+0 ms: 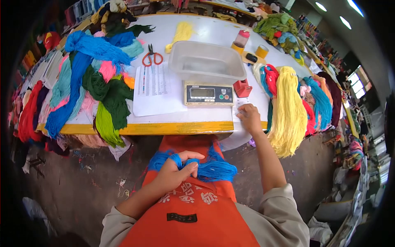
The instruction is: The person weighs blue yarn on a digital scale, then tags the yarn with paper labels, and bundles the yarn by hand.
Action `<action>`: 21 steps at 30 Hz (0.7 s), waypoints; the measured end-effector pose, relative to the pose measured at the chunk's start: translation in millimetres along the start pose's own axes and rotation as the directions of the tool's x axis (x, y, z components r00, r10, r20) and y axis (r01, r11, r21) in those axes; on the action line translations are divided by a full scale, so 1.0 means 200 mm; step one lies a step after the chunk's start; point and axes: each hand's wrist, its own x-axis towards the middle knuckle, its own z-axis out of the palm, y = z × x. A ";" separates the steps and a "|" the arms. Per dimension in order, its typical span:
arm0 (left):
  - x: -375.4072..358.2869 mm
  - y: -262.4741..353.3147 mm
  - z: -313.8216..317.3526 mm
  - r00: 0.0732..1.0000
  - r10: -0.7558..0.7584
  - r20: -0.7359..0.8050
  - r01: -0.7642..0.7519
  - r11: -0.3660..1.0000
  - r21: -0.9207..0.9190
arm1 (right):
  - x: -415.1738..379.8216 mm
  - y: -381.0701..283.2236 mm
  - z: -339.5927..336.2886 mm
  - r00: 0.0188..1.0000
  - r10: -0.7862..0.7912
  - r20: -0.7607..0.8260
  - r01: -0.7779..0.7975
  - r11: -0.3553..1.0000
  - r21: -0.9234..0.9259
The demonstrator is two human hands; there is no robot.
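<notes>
A skein of bright blue yarn (216,169) lies across my lap. My left hand (181,166) is closed around its middle, and a loop of the same yarn passes round the fingers. At the table's front edge, my right hand (250,118) has its fingers bent and drawn together over a small printed white paper (238,108). Whether anything is pinched in those fingertips is hidden. Just beyond that hand stands a small red holder (242,88). To its left, a digital scale (209,94) has a clear plastic tub (205,61) on top.
Red-handled scissors (152,57) and a printed sheet (154,88) lie left of the scale. Heaped colored skeins (88,78) cover the table's left side. A pale yellow skein (289,109) hangs over the right edge. Tape rolls (261,51) sit behind.
</notes>
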 end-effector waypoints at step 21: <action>-0.23 -0.04 0.07 0.999 0.020 -0.040 -0.020 1.000 0.014 | -0.07 0.06 0.08 0.991 0.003 -0.134 0.008 0.997 0.076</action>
